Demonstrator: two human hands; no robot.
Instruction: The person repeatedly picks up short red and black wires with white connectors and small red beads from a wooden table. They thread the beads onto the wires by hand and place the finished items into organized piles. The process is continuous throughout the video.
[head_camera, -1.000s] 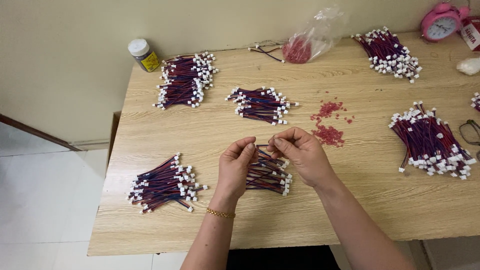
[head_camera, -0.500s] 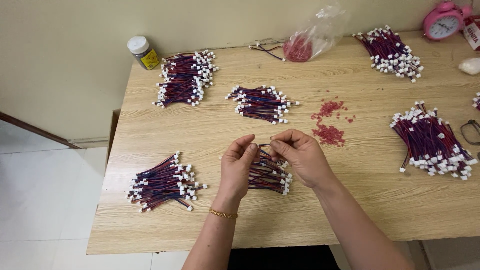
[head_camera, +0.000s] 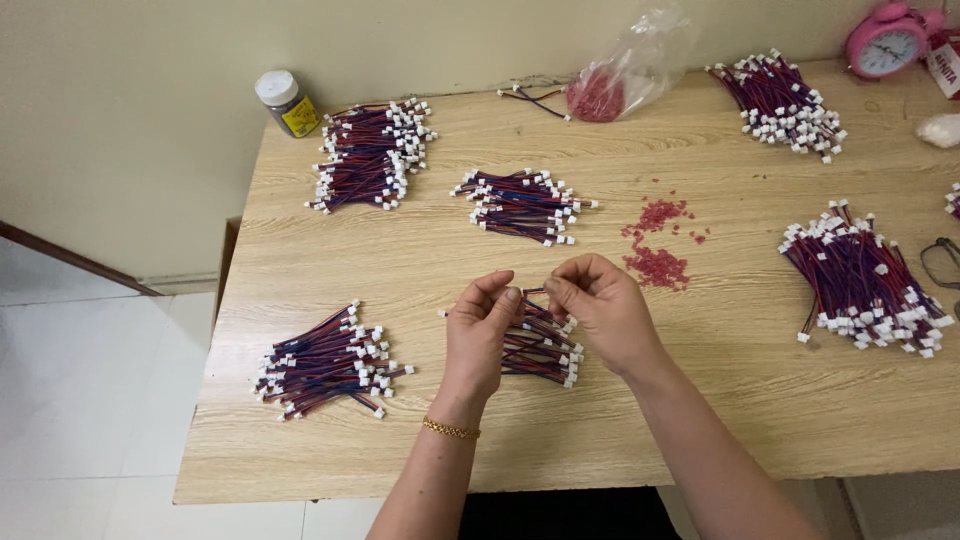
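While your left hand (head_camera: 482, 330) and right hand (head_camera: 598, 310) meet above the near middle of the counter (head_camera: 420, 250), both are closed in a pinch on one short red-and-blue wire lead (head_camera: 533, 292), held between the fingertips just over a small bundle of like leads (head_camera: 540, 345). Judged from this grip: keep the pinch close to the lead's ends, keep the lead taut, and work low over the bundle so nothing drops far.

Pose: both wrists come in from the near edge, forearms angled toward each other, palms turned inward, fingers curled. A gold bracelet (head_camera: 451, 429) sits on the left wrist.

Outward: a bundle with white connectors (head_camera: 328, 362) lies near-left, well apart from your hands. Another bundle (head_camera: 522, 205) lies beyond them mid-counter, and a larger one (head_camera: 370, 153) far-left beside a small white-capped jar (head_camera: 287, 102). Loose red bits (head_camera: 657, 262) are scattered just right of your right hand. A clear bag of red pieces (head_camera: 615, 85) rests at the far edge. Two more bundles lie right (head_camera: 865, 280) and far-right (head_camera: 785, 100), near a pink alarm clock (head_camera: 887, 42).
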